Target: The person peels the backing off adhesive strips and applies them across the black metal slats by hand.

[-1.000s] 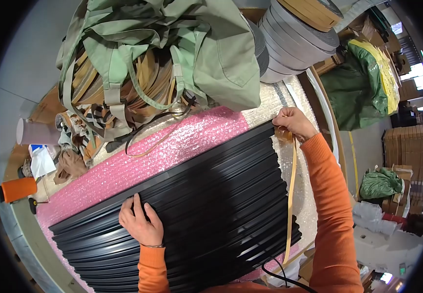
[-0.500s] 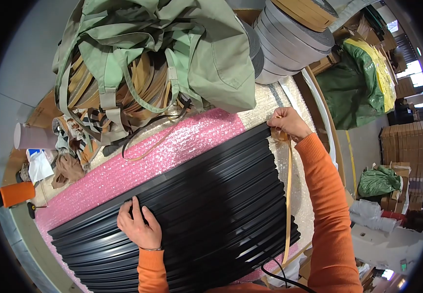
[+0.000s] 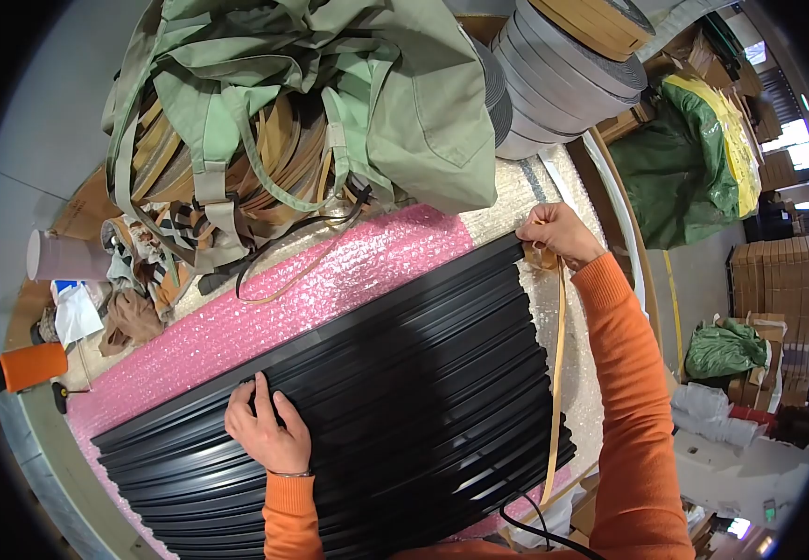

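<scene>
Black ribbed strips, a set, laid side by side in the near middle of the scene on pink bubble wrap. Finish dark, with a satin sheen; pale highlights along the ridges at left, a broad shadow across the middle; right-hand ends uneven, like a comb.

Left hand: fingers loosely spread, resting on the strips near their far edge.

Right hand: thumb and fingers pinched on a narrow tan strip at the far right corner of the black set; the tan length (flat, ribbon-like) runs down beside the uneven ends.

Far side: green fabric bag; grey rolls, stacked.

Far left: white packet with a blue patch (any print too small to read).
</scene>
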Available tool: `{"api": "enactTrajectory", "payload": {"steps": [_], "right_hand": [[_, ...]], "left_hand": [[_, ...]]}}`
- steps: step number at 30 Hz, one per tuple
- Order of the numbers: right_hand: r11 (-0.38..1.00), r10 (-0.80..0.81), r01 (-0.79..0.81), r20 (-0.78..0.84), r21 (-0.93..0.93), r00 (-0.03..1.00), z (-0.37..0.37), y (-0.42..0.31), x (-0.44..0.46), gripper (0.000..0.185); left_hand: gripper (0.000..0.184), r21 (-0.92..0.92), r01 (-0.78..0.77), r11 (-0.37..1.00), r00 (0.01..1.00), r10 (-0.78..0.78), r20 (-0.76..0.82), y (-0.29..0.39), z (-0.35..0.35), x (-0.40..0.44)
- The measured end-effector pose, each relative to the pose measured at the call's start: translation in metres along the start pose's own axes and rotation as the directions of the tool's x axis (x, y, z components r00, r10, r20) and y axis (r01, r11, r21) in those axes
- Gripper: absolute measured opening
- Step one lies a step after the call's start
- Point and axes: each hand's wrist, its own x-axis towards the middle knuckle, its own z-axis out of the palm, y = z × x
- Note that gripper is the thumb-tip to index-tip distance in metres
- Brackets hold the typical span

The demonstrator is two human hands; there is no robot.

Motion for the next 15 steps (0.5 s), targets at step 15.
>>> {"api": "enactTrajectory", "payload": {"steps": [15], "right_hand": [[1.000,-0.002,0.001,-0.037,-0.028,0.999,0.0026,0.0034,0.0040,0.012]], "left_hand": [[0.030,-0.006,-0.004,1.000,1.000,0.004,-0.004,-0.0003,-0.0015,0.0022]]}}
